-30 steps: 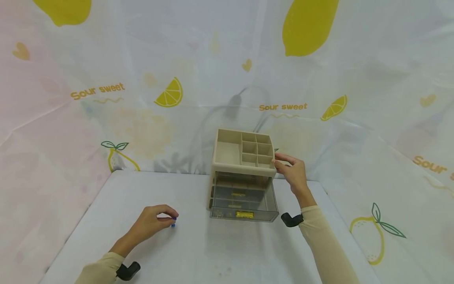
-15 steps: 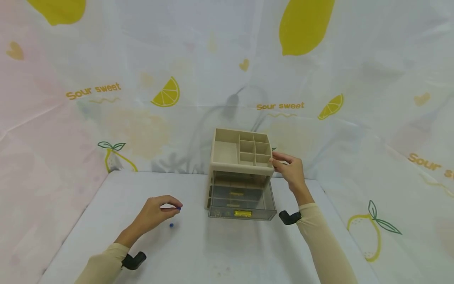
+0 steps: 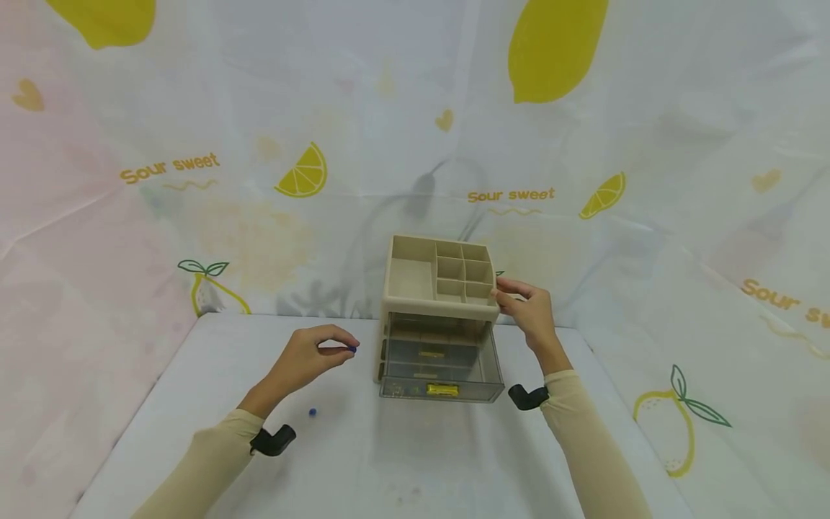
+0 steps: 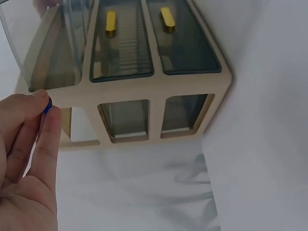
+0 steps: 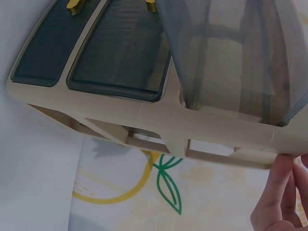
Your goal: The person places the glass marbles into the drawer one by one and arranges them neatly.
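Note:
My left hand (image 3: 310,358) pinches a small blue ball (image 4: 47,105) between thumb and fingertips, above the table and left of the drawer organizer (image 3: 443,308). The organizer is beige, with open compartments on top and clear grey drawers below. Its top drawer (image 3: 468,393), with a gold handle, is pulled out; the two lower ones are closed. My right hand (image 3: 533,311) holds the organizer's upper right side, thumb at the top edge. In the right wrist view its fingertips (image 5: 281,166) lie against the beige frame. A second small blue ball (image 3: 313,411) lies on the table.
The white table (image 3: 428,461) ends at the back against a hanging cloth (image 3: 363,86) printed with lemons, which also covers both sides. Black camera mounts (image 3: 273,440) sit at the wrists.
My left hand has lifted one blue ball off the table and carried it right and away from me, toward the open drawer. The other ball stayed behind. My right hand keeps its place.

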Available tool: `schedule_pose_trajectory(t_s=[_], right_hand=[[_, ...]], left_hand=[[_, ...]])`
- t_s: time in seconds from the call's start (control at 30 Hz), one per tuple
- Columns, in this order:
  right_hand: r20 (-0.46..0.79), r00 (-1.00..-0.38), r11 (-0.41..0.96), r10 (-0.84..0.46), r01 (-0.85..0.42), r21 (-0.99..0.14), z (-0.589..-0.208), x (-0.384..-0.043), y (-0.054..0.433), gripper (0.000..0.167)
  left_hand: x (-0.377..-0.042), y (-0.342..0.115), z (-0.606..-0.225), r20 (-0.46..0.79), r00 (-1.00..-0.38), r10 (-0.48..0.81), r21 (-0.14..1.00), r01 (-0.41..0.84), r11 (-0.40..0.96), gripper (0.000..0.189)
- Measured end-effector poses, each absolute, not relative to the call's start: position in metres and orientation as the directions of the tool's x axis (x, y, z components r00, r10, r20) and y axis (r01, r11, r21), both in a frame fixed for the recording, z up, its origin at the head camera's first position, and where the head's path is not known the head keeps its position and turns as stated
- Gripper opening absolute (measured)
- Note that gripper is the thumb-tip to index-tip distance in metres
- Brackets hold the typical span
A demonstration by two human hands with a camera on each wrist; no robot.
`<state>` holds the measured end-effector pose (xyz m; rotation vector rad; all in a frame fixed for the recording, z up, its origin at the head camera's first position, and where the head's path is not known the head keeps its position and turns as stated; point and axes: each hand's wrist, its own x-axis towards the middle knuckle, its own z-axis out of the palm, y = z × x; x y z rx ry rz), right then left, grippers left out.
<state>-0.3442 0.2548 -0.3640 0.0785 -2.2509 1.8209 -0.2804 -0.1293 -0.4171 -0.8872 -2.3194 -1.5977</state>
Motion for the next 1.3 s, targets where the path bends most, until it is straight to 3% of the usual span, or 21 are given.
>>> schedule_pose_trajectory(t_s=[0.33,0.77,0.97,1.3], right_hand=[[0.217,-0.97,0.204,0.107,-0.192,-0.96,-0.366,-0.345,0.254,0.036],[0.219,-0.968,0.192,0.119,-0.194,-0.962,-0.366,-0.345,0.254,0.035],[0.22,-0.968,0.198,0.12,-0.194,-0.961,-0.367,-0.344,0.254,0.036],[0.215,-0.971,0.185,0.108,-0.193,-0.964,-0.366,-0.343,0.255,0.037]], left_hand=[[-0.303,-0.117,-0.423,0.543,-0.756,0.365,0.757,0.629,0.177,0.024],[-0.306,-0.1,-0.407,0.613,-0.677,0.407,0.707,0.7,0.098,0.023],[-0.305,-0.089,-0.401,0.595,-0.683,0.423,0.727,0.682,0.077,0.021],[-0.307,-0.069,-0.396,0.611,-0.64,0.467,0.709,0.704,0.036,0.017]])
